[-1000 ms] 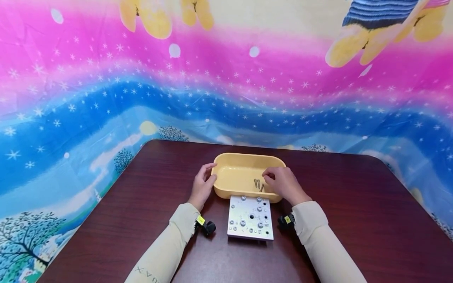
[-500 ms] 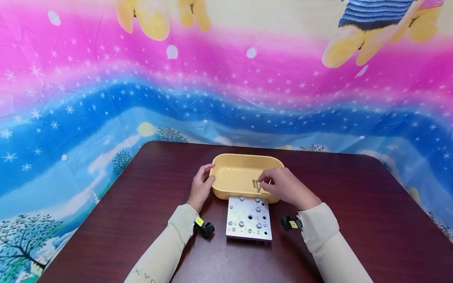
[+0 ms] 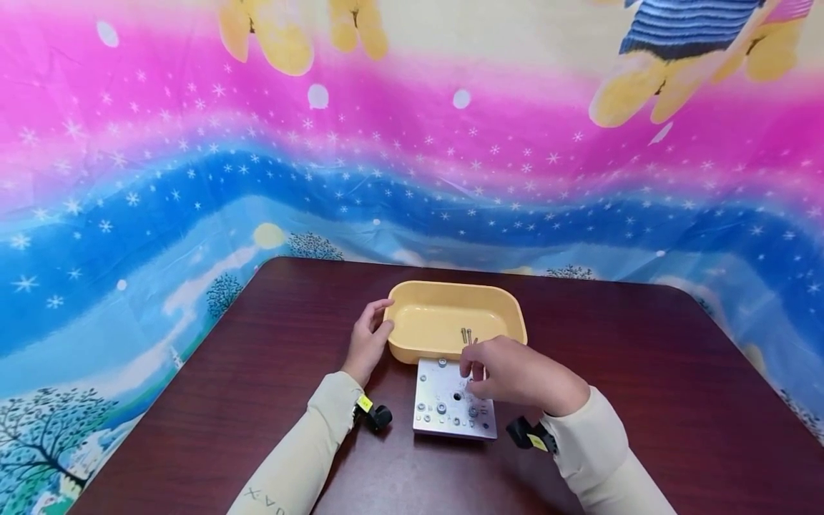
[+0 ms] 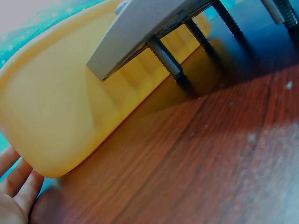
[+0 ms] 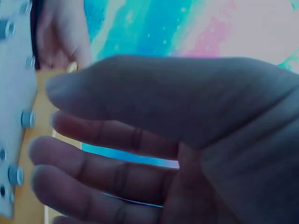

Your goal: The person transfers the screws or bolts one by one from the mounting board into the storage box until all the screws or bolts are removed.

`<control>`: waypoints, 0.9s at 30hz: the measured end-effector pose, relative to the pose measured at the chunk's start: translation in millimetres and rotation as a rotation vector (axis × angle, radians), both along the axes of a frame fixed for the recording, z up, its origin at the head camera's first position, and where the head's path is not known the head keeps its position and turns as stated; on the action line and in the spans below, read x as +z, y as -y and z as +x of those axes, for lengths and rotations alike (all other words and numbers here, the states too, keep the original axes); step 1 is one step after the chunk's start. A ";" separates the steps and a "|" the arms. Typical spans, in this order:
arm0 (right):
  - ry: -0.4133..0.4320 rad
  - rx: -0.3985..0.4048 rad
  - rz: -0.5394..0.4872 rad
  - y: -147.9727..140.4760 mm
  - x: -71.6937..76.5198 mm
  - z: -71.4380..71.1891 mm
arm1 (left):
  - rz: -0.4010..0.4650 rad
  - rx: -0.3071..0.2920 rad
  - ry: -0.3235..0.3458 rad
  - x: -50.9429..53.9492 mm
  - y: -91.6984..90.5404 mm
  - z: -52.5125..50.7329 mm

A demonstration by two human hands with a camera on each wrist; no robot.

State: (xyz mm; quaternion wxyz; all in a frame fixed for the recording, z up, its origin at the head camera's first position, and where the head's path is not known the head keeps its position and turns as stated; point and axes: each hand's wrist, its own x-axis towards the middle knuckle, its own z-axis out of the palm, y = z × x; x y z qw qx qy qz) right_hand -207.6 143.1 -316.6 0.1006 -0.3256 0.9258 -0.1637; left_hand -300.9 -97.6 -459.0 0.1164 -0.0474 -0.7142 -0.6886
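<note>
My left hand (image 3: 367,347) rests against the left end of a yellow plastic tray (image 3: 402,353), thumb and fingers touching the rim. In the left wrist view its fingers (image 4: 29,189) lie fairly straight beside the tray's corner. My right hand (image 3: 515,375) hovers over the right side of a silver metal plate (image 3: 430,422) fitted with bolts. In the right wrist view the fingers (image 5: 60,186) are loosely bent and apart, near a bolt (image 5: 16,175), with nothing visible between them. Small screws (image 3: 466,335) lie in the tray; the right hand partly hides that corner.
Below the plate, long threaded bolt shanks (image 4: 166,58) reach down toward the dark wooden table (image 3: 309,315). The plate's far edge lies close against the tray's near side. A printed cloth (image 3: 412,143) hangs behind the table.
My right hand has come from inside the tray toward me and down over the metal plate, its fingers spreading a little. The left hand stays at the tray's left end.
</note>
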 end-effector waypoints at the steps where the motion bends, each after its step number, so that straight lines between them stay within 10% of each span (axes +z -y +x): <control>1: -0.002 0.017 0.008 2.0 0.5 2.2 | 0.000 0.001 0.002 0.3 0.2 0.0; 27: 0.207 -0.044 0.173 26.9 -17.7 22.4 | -0.007 0.004 0.005 4.5 -0.5 3.3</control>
